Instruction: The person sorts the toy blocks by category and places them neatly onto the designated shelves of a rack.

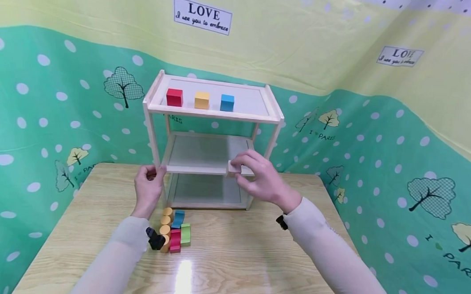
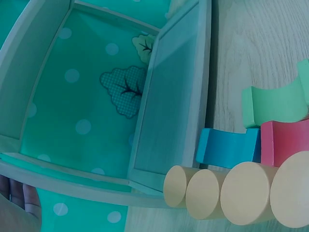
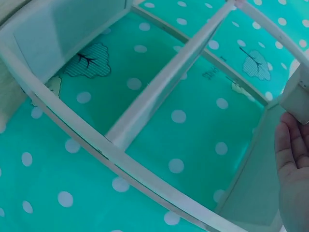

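My right hand pinches a pale wooden block between thumb and fingers, in front of the middle tier's right end. In the right wrist view, that block shows at the right edge above the fingertips. My left hand grips the shelf's left front post near the middle tier; its fingertips are partly hidden behind the frame. The white wooden shelf has three tiers. On its top tier, a red cube, a yellow cube and a blue cube stand in a row.
On the wooden table, by the left forearm, lie several round wooden pieces, a blue curved block, a pink curved block and a green curved block. A printed curtain hangs behind and to the right.
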Available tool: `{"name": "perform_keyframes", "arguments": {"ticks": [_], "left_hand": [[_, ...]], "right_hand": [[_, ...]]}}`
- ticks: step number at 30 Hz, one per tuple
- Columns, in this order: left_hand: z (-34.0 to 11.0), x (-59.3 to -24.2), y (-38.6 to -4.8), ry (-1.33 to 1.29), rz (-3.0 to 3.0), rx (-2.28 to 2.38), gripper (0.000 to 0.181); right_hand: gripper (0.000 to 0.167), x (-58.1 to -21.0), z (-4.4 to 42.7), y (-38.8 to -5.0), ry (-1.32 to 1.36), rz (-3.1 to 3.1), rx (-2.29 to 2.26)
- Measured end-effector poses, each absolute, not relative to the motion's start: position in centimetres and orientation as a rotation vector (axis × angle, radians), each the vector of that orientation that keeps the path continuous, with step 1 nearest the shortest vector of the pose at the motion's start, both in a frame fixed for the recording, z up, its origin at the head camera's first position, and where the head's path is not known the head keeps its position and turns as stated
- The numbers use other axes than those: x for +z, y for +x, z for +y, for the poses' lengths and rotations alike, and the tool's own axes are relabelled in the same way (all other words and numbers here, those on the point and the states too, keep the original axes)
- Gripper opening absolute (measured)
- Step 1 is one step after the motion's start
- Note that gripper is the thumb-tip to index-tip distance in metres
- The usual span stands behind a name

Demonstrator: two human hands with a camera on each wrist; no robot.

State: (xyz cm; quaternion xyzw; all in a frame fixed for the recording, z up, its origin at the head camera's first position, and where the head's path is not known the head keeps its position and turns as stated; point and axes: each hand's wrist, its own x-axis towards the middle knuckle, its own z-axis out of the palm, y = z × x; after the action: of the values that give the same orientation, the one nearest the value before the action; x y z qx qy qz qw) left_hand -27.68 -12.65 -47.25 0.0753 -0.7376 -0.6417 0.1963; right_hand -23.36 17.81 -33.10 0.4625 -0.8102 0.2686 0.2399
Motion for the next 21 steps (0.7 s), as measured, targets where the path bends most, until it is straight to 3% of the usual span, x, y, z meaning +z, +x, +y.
{"name": "perform_keyframes", "arguments": {"ticks": [21], "left_hand": [[-12.7, -47.2, -27.7, 0.194, -2.041, -1.803, 0.042]], "right_hand": [[0.022, -27.7, 19.1, -24.2, 1.254, -2.2, 0.739]]}}
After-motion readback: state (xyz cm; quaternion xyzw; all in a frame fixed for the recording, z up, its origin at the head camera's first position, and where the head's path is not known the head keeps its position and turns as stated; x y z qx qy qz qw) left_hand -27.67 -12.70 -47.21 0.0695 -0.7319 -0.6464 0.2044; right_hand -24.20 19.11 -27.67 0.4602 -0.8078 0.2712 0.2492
